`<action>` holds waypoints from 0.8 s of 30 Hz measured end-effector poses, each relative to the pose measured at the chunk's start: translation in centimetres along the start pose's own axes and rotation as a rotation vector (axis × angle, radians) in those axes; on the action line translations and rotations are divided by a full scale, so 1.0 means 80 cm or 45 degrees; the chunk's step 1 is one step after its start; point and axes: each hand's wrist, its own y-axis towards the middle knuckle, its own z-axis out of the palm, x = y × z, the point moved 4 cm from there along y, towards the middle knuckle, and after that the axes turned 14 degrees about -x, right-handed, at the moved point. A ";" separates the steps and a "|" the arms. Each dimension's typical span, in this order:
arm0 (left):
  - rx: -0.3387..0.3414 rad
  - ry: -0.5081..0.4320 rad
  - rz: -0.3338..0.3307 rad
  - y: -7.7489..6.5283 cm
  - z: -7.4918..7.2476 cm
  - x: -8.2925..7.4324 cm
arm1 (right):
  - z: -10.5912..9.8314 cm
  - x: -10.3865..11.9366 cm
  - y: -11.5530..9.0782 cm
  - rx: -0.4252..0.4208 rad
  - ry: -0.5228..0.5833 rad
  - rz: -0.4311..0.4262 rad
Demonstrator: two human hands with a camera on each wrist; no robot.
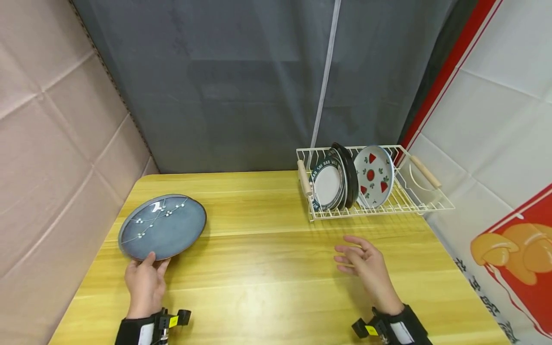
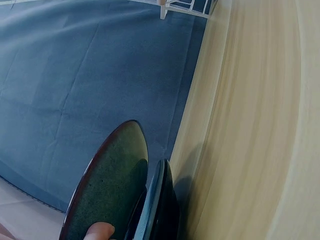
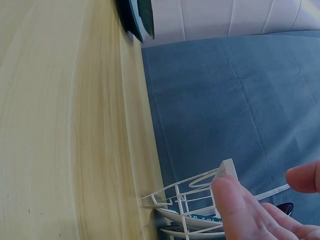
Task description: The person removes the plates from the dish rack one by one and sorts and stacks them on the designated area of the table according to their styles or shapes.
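At the left of the table, my left hand grips the near edge of a blue plate with a white blossom branch, thumb on top and fingers beneath. The left wrist view shows this plate tilted up, its far edge raised above more stacked dishes on the table; the head view hides those. My right hand hovers over the table in front of the wire dish rack, fingers loosely bent and holding nothing. In the rack stand a strawberry plate, a black dish and a green-lettered plate.
The rack has wooden handles and sits at the table's back right. A grey curtain hangs behind the wooden table. Pale cloth walls close in the left side, a white and red printed one the right.
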 end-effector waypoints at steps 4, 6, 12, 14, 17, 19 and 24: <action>-0.010 -0.009 -0.036 0.003 0.000 0.000 | 0.000 -0.001 0.000 -0.003 0.002 0.012; -0.017 -0.027 -0.050 0.005 0.000 0.000 | 0.000 -0.002 0.000 -0.004 0.006 0.015; -0.062 -0.075 -0.084 0.012 -0.001 0.001 | -0.001 -0.007 0.001 -0.027 0.010 0.041; -0.075 -0.072 -0.088 0.014 -0.002 0.001 | 0.000 -0.008 0.002 -0.028 -0.001 0.042; -0.084 -0.057 -0.095 0.016 -0.002 0.000 | 0.002 -0.009 0.002 -0.028 -0.015 0.052; -0.077 -0.033 -0.091 0.017 -0.002 0.000 | 0.003 -0.010 0.003 -0.025 -0.024 0.060; -0.046 -0.022 -0.086 0.018 -0.002 -0.003 | 0.004 -0.011 0.004 -0.024 -0.031 0.067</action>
